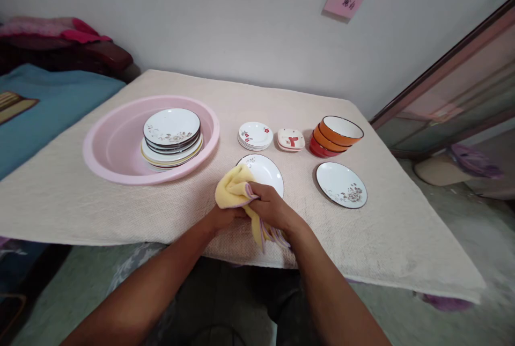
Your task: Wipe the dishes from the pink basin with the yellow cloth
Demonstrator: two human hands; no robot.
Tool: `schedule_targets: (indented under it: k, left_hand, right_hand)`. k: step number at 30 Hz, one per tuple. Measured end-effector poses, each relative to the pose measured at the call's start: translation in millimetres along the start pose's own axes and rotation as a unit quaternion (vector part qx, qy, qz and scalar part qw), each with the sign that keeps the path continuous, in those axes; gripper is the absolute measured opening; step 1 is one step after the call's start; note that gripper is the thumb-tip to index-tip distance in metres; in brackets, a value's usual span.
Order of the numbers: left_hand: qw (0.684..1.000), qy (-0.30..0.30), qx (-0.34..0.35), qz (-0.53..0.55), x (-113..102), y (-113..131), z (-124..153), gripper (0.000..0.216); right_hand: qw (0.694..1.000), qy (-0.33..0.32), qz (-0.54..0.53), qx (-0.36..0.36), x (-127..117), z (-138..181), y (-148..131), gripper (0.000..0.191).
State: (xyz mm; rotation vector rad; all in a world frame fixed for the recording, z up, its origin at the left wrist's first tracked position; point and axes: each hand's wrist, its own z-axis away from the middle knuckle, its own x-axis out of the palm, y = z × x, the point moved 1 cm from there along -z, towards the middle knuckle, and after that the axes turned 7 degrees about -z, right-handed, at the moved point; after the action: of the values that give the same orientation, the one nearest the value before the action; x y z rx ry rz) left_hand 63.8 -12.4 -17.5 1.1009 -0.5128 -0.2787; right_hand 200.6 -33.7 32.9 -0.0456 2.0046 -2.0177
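While the scene is taken from the head view, a white plate (267, 171) is seen near the front edge of the table (120, 212), its near half covered by a yellow cloth (235, 191). The cloth is gripped by the right hand (270, 207), whose fingers are closed round a bunched fold, and a loose end hangs past the table edge. The left hand (222, 216) is tucked under the cloth at the plate's near rim. Whether its fingers are closed on the rim cannot be told.

For the wiping to be done well, it is judged that the plate should be steadied at its rim. The cloth should be spread flatter and carried round both face and rim.

A pink basin (116, 147) with stacked plates (172, 134) is seen at the left. Small plates (255, 135), a square dish (291, 139), bowls (337, 134) and a second plate (341, 185) are set apart at the right.
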Motion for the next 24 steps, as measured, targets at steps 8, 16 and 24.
schedule_targets:
  k: [8,16,24]
  left_hand:
    - [0.989,-0.046,-0.042,0.137,1.0,-0.4,-3.3,0.044]
    - [0.976,-0.047,-0.090,0.193,3.8,0.1,-15.5,0.042]
    - [0.996,0.028,-0.077,0.046,4.7,-8.7,-17.9,0.036]
  right_hand:
    - [0.997,-0.007,-0.065,0.047,-8.6,7.9,18.0,0.028]
    - [0.997,0.002,0.052,0.055,-14.7,20.2,37.9,0.019]
    - [0.961,0.100,0.254,0.049,-40.5,24.2,44.4,0.022]
